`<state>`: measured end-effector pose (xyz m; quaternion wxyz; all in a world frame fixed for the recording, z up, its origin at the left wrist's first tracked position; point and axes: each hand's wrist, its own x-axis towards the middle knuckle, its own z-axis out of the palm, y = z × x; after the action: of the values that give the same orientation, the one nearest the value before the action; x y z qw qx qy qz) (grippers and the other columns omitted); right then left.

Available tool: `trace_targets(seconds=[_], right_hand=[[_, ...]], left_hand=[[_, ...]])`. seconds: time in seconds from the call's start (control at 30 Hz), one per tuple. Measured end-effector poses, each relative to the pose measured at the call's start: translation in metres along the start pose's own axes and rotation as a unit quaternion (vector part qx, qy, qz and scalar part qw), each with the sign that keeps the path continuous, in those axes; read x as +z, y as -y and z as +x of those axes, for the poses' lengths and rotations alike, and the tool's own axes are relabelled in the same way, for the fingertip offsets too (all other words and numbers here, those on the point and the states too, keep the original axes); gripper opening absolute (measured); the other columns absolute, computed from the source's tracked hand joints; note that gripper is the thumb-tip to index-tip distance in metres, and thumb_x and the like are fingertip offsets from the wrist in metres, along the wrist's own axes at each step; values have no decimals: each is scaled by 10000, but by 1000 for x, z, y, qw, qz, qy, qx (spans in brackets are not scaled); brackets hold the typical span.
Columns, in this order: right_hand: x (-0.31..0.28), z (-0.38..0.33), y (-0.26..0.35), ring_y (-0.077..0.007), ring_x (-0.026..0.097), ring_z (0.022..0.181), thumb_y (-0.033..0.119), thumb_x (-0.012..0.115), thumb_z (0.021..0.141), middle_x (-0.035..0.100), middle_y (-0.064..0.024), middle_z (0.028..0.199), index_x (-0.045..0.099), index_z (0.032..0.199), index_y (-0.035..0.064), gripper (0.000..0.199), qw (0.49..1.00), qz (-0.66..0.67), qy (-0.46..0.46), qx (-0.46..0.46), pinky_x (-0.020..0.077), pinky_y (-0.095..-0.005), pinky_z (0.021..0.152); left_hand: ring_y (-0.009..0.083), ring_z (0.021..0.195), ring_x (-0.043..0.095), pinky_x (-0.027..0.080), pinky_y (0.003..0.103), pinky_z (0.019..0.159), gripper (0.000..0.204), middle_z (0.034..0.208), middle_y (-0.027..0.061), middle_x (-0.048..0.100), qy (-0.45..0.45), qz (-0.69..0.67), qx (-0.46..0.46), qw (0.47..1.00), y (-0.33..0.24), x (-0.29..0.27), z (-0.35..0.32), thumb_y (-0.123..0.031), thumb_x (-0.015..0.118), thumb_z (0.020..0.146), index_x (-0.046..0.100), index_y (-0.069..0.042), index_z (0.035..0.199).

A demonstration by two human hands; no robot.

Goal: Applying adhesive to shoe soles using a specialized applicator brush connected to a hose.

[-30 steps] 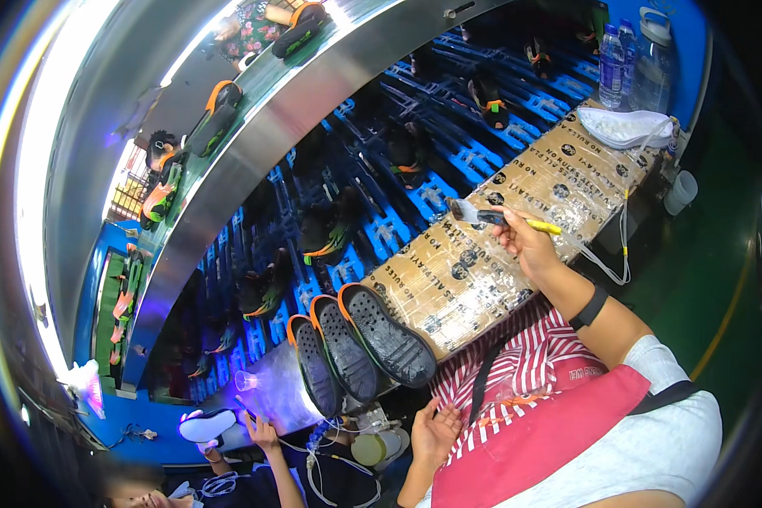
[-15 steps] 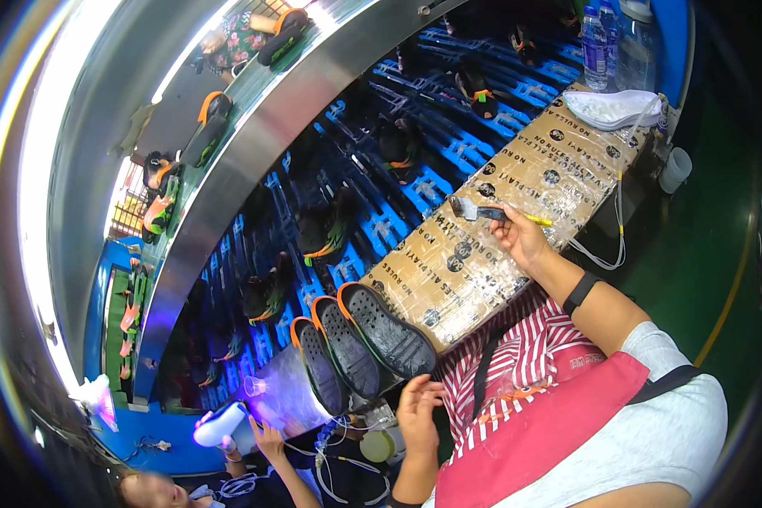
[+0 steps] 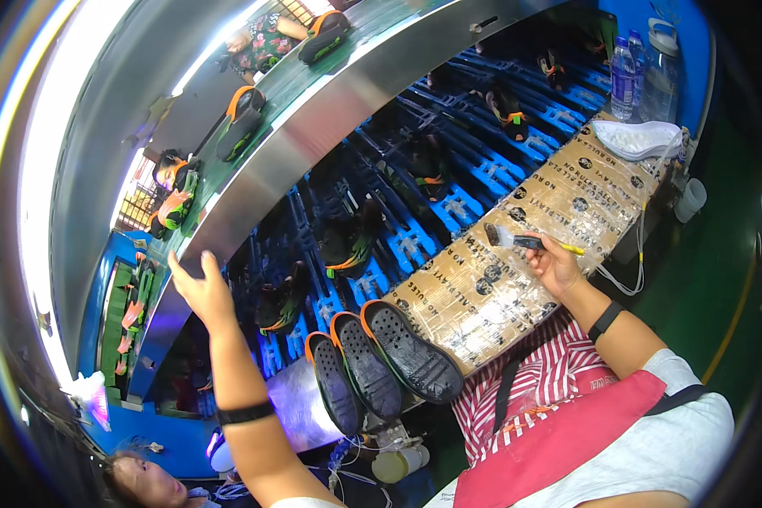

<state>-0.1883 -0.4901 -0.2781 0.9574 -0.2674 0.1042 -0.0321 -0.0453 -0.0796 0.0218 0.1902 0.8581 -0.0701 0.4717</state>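
My right hand [image 3: 557, 267] is closed round the dark handle of a flat brush [image 3: 508, 238], its bristles pointing left above the cardboard-covered bench [image 3: 449, 296]. A thin yellow stick end [image 3: 572, 250] pokes out on the other side of that hand. My left hand [image 3: 205, 292] is raised, thumb and fingers apart and nothing in it, near the metal edge of the upper conveyor [image 3: 254, 190]. Between my arms, three black perforated clog uppers with orange rims, a near one [image 3: 411, 351], a middle one [image 3: 366, 364] and a far-left one [image 3: 334, 383], lie side by side.
Black-and-orange shoes [image 3: 241, 123] ride the upper conveyor. More shoes [image 3: 347, 241] stand on the blue-slatted lower line [image 3: 398, 229]. A white shallow dish [image 3: 637, 140], bottles [image 3: 622, 80] and a jug [image 3: 659, 76] stand far right. A co-worker [image 3: 148, 483] is at lower left.
My left hand has risen from beside the clogs up to the left, toward the upper conveyor. My right hand still holds the brush. The view has shifted slightly.
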Motion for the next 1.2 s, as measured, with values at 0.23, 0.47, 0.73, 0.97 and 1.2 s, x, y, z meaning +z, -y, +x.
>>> trace_targets(seconds=[0.23,0.47,0.73,0.97,1.2], right_hand=[[0,0,-2,-95,465,613,300,503,864,551,-25,729,540,1085,34,348,998,-60,-20,-13,345,-200,527],[5,5,-8,-105,469,602,315,502,862,557,-31,729,508,1132,16,403,997,-67,-17,-25,365,-209,523],[-9,9,-5,-115,470,622,323,482,875,559,-45,759,466,1168,-9,442,996,-78,15,-28,365,-208,541],[5,8,-9,-99,475,639,310,464,895,559,-41,771,474,1160,2,407,999,-36,28,-12,366,-205,554],[-9,5,-9,-88,495,654,301,480,901,567,-62,809,445,1190,-18,432,996,-44,7,-80,385,-201,554]], left_hand=[[448,1134,397,316,437,969,846,1266,302,373,113,191,-91,971,57,42,114,-423,614,727,200,-50,1364],[341,1128,461,350,358,940,732,1201,253,475,171,187,11,967,179,56,186,-360,643,731,337,9,1285],[317,832,611,548,301,644,263,1022,130,486,145,-221,-281,923,105,34,154,-255,521,884,380,-93,1037],[400,1048,509,424,440,929,277,1153,237,472,136,-417,-135,889,88,-56,95,-144,468,908,351,17,1101],[293,1159,439,410,413,945,453,1395,149,253,68,-385,-16,920,-78,-66,-58,-203,462,907,348,40,1272]])
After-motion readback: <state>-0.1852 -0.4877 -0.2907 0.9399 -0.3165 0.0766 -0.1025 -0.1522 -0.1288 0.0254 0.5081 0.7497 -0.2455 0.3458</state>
